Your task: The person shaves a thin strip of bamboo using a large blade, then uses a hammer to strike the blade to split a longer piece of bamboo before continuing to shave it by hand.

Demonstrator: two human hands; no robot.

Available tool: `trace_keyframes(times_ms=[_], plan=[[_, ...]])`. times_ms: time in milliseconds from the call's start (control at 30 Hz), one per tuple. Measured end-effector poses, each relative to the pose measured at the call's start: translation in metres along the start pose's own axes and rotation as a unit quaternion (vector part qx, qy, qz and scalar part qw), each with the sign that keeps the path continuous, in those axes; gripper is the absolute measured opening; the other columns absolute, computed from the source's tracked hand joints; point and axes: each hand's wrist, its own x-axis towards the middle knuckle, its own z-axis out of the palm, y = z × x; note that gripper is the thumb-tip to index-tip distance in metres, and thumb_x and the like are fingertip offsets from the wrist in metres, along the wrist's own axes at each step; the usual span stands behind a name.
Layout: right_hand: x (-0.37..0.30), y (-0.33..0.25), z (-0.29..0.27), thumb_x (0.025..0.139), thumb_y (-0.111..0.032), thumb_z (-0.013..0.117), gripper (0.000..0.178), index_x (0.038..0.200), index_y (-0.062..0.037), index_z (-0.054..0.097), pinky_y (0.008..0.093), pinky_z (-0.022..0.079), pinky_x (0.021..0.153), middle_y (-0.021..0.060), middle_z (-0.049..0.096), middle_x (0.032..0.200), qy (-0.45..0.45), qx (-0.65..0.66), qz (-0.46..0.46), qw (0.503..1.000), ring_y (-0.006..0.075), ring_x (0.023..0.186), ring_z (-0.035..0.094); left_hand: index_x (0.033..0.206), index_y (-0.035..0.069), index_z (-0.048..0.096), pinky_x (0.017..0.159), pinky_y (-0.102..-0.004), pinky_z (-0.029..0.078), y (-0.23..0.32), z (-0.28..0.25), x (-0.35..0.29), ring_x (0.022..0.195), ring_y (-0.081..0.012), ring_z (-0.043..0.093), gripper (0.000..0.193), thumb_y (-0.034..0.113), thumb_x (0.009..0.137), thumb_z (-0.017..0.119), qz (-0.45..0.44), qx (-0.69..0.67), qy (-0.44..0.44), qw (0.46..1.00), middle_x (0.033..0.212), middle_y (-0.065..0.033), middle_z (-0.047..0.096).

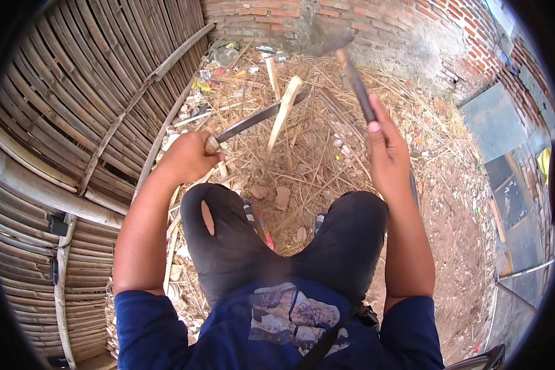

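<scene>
My left hand (194, 154), fingers closed, holds a knife (253, 120) across a wood piece (280, 121) seemingly not yet split through; my right hand (388, 151), fingers wrapped tight, grips a raised hammer (356, 86).

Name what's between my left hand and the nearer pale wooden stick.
A machete blade stretches from your left hand to that stick, above straw, in the head view.
</scene>
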Motion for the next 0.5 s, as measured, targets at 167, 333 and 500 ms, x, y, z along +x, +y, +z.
trace_keyframes(times_ms=[167, 333, 500], plan=[[-0.004, -0.006, 0.004, 0.103, -0.024, 0.051, 0.04, 0.143, -0.0244, 0.053, 0.0339, 0.052, 0.084, 0.0147, 0.066, 0.129, -0.098, 0.03, 0.089, 0.991, 0.025, 0.094, 0.07, 0.093, -0.005, 0.062, 0.073, -0.044, 0.049, 0.001, -0.004, 0.0, 0.075, -0.034, 0.064, 0.042, 0.033, 0.083, 0.077, -0.019, 0.001, -0.028, 0.999, 0.076, -0.0222, 0.065], [-0.008, -0.001, 0.014, 0.102, -0.026, 0.054, 0.04, 0.142, -0.0282, 0.054, 0.0309, 0.05, 0.068, 0.0128, 0.072, 0.097, -0.165, -0.034, 0.134, 0.977, 0.0187, 0.064, 0.06, 0.092, -0.005, 0.063, 0.074, -0.0458, 0.05, -0.001, 0.007, -0.001, 0.077, -0.0376, 0.066, 0.042, 0.034, 0.083, 0.076, 0.015, 0.035, 0.01, 0.999, 0.076, -0.0232, 0.066], [-0.001, -0.022, 0.0, 0.103, -0.026, 0.053, 0.04, 0.143, -0.0235, 0.055, 0.0299, 0.048, 0.07, 0.0112, 0.072, 0.099, -0.059, 0.021, 0.105, 0.993, 0.0117, 0.07, 0.057, 0.092, -0.004, 0.062, 0.075, -0.0456, 0.05, -0.007, 0.012, -0.001, 0.078, -0.0381, 0.067, 0.041, 0.033, 0.083, 0.077, -0.011, 0.03, 0.03, 0.999, 0.077, -0.0227, 0.067]])
